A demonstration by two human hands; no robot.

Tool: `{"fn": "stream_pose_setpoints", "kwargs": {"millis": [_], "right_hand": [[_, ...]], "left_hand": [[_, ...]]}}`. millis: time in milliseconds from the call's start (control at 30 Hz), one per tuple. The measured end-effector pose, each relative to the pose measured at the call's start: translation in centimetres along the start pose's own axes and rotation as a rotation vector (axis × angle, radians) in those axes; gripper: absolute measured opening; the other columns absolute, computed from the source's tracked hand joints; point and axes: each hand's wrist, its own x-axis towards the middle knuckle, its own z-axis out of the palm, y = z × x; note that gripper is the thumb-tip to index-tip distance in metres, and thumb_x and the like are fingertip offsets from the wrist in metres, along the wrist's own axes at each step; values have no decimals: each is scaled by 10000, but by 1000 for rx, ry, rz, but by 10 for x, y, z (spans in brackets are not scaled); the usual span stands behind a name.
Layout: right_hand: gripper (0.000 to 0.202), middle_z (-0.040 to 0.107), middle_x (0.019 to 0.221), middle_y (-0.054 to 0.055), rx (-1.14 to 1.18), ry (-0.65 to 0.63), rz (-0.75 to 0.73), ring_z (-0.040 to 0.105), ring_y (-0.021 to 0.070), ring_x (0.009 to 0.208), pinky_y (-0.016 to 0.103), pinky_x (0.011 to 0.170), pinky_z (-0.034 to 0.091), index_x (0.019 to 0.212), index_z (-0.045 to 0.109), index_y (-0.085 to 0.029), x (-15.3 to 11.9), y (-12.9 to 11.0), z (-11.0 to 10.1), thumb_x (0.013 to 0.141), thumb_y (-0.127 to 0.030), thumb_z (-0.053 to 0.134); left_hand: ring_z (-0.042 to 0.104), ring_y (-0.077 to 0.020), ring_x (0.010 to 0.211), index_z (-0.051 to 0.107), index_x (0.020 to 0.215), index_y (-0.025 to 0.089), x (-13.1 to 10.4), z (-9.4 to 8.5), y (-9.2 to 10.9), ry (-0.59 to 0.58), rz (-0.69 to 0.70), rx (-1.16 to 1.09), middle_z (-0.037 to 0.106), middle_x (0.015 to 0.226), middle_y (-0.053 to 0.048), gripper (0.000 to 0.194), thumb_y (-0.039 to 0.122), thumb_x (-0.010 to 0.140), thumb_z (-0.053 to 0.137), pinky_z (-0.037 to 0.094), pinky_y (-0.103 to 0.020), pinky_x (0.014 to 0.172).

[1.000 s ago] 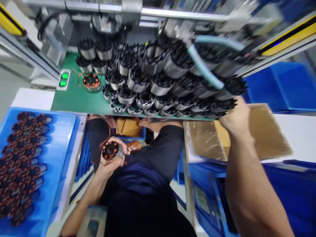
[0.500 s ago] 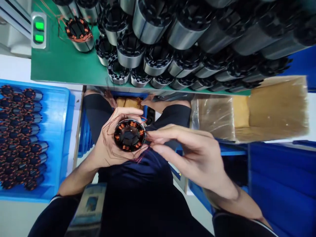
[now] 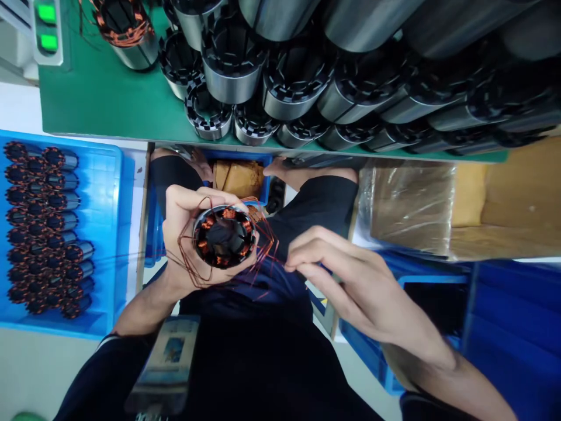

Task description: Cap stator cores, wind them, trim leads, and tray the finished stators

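Observation:
My left hand [image 3: 184, 234] is wrapped round a motor stator [image 3: 224, 237], a metal ring with copper coils inside and its open end facing up. Loose copper wires [image 3: 267, 240] loop out from both sides of it. To the right, apart from the stator, my right hand [image 3: 346, 275] is closed in a pinch, thumb against forefinger. Thin wire ends run toward those fingertips and seem to be held there, though the tips hide the exact grip.
Bare stator cores [image 3: 289, 88] stand in stacked rows on a green bench [image 3: 109, 111], beside a wound stator [image 3: 127, 35]. A blue tray [image 3: 107, 234] at left holds several wound stators. Cardboard boxes [image 3: 512, 204] and blue bins [image 3: 517, 327] are at right.
My right hand has drawn away from the stator to the right, still pinching. More wire loops now stand out on the stator's right side. The view has shifted closer to the bench.

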Motion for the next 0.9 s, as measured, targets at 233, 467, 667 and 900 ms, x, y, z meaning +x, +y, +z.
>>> {"fn": "stream_pose_setpoints", "kwargs": {"millis": [233,467,667,900], "right_hand": [[355,850,1086,53,-311,178,-97,807,175,930,301,939,669,1489,762,-172,-11,2,12,1164,-30,794],[245,856,1244,129,-388,135,-6,862,226,1111,338,1069,698,1469,782,-137,-12,3,13,1231,-191,763],[423,866,1079,46,-392,228,-64,833,168,925,297,991,700,1476,798,-177,-15,2,24,1111,33,837],[244,888,1143,68,384,263,-78,902,267,1073,406,882,786,1051,742,-311,-4,6,29,1272,-378,663]], "left_hand": [[897,-282,967,794,1597,242,2,3,5,42,153,184,903,1190,-78,937,624,830,1173,784,-415,828],[886,-283,1012,854,1525,254,8,1,4,12,289,365,928,1213,-77,740,559,902,1113,766,-400,889],[891,-269,1063,869,1458,167,5,-4,7,9,306,340,940,1225,-92,672,357,870,1132,746,-379,959],[920,-296,1052,880,1245,234,12,-4,7,-219,-103,-118,928,1194,-77,646,462,761,1243,770,-430,930]]}}
